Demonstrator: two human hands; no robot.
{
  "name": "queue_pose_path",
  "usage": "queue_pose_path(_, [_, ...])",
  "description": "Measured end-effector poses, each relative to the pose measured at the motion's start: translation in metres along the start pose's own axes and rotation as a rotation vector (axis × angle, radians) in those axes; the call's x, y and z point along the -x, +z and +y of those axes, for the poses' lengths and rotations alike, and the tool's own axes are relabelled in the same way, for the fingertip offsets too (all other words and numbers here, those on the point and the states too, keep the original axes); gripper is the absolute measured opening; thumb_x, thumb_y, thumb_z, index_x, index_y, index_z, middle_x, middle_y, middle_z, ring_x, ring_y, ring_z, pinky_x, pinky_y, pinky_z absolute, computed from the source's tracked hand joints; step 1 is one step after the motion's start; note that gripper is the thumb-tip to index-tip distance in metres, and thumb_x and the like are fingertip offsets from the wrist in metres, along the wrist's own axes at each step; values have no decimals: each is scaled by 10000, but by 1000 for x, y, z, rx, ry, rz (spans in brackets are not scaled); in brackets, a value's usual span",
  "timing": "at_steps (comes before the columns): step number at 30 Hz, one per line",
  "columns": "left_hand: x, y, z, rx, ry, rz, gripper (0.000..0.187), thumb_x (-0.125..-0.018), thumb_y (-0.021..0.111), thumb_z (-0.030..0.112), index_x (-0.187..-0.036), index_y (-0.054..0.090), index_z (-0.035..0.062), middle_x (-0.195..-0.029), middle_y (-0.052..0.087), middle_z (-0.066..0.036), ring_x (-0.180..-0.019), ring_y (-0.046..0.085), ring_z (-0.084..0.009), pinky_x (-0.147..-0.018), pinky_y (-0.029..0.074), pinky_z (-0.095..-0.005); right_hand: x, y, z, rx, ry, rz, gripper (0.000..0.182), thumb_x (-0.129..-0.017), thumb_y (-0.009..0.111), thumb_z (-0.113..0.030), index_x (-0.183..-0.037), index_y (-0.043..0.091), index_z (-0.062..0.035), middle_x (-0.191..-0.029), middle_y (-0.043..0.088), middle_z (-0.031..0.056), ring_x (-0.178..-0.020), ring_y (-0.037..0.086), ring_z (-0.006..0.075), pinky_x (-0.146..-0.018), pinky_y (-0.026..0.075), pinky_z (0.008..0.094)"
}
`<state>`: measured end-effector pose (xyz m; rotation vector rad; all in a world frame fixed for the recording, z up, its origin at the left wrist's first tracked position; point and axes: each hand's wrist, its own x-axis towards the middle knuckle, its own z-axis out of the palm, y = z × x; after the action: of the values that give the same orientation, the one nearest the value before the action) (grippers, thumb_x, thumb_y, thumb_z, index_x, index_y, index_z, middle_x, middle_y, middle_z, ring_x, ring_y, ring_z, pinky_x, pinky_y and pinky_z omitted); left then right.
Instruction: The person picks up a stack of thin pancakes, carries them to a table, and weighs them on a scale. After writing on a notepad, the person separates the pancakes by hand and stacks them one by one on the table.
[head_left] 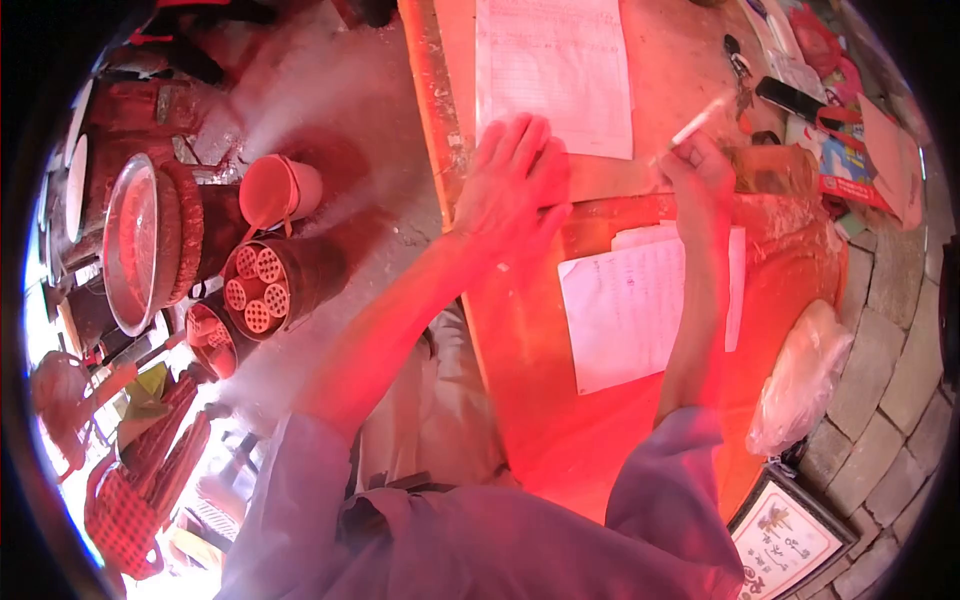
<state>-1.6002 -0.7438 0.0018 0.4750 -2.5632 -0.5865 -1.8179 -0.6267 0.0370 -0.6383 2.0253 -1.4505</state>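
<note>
My left hand [510, 185] lies flat with its fingers spread, over the lower left corner of a written sheet [555, 80] and the table's wooden edge. To its right, my right hand [697, 165] is closed around a white pen [700, 120], which points up and to the right. The pen is above a brownish strip of the table, right of the sheet's lower edge. Below both hands, more written papers [625, 310] lie on the red tabletop [540, 420], partly covered by my right forearm.
A clear plastic bag [800, 380] and a framed certificate [785, 540] are at the table's right side. Keys [738, 60], a black phone [790, 97] and a paper bag [890, 160] lie further up. On the left floor stand a bucket [280, 190] and a large metal basin [130, 245].
</note>
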Motion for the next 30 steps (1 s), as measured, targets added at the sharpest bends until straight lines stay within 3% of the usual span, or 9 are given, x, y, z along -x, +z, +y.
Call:
queue_pose_path(2, [-5, 4, -1, -29, -21, -53, 609, -736, 649, 307, -1235, 501, -11, -1352, 417, -235, -1286, 362, -411, -1086, 231, -541, -5, 19, -14, -339, -48, 50, 218, -811, 680, -29, -1016, 621, 17, -794, 646, 55, -662, 596, 93, -603, 486, 225])
queue_pose_path(5, [-6, 6, -4, -33, -43, -67, 612, -747, 638, 316, -1244, 492, -10, -1349, 416, -243, -1286, 357, -424, -1083, 229, -552, -30, 46, -22, -438, -131, 50, 197, -818, 697, -56, -985, 628, 23, -785, 641, 61, -652, 600, 112, -588, 497, 237])
queue_pose_path(8, [-6, 13, -7, -22, -55, -67, 604, -757, 625, 323, -1242, 491, -11, -1351, 414, -243, -1290, 354, -423, -1086, 225, -550, -58, 78, -26, -332, -131, 101, 178, -816, 690, -41, -960, 617, 33, -769, 635, 65, -641, 593, 104, -575, 503, 237])
queue_pose_path(13, [-7, 10, -10, 16, -90, -116, 600, -772, 616, 321, -1249, 484, -18, -1372, 394, -246, -1308, 339, -412, -1088, 220, -552, -99, 116, 7, -293, -328, 107, 124, -823, 668, -24, -894, 582, 31, -740, 620, 55, -631, 579, 85, -576, 488, 220])
queue_pose_path(18, [-8, 12, -13, 45, -106, -148, 628, -774, 621, 337, -1260, 474, -33, -1390, 379, -241, -1325, 320, -404, -1099, 206, -549, -102, 124, 28, -259, -370, 166, 103, -820, 668, -11, -894, 605, 24, -804, 648, 68, -681, 590, 96, -651, 495, 218])
queue_pose_path(27, [-10, 10, -14, 78, -123, -166, 604, -805, 586, 294, -1286, 429, -36, -1388, 373, -242, -1339, 304, -385, -1111, 199, -532, -98, 128, 25, -75, -427, 185, 92, -818, 666, -5, -890, 615, 22, -796, 631, 32, -687, 545, 55, -654, 458, 197])
queue_pose_path(30, [-9, 12, -14, 61, -118, -151, 627, -782, 613, 317, -1279, 456, -31, -1393, 378, -239, -1329, 323, -393, -1105, 208, -538, -100, 130, 27, -141, -420, 181, 86, -821, 666, -13, -880, 615, 24, -794, 630, 28, -686, 545, 53, -653, 459, 199])
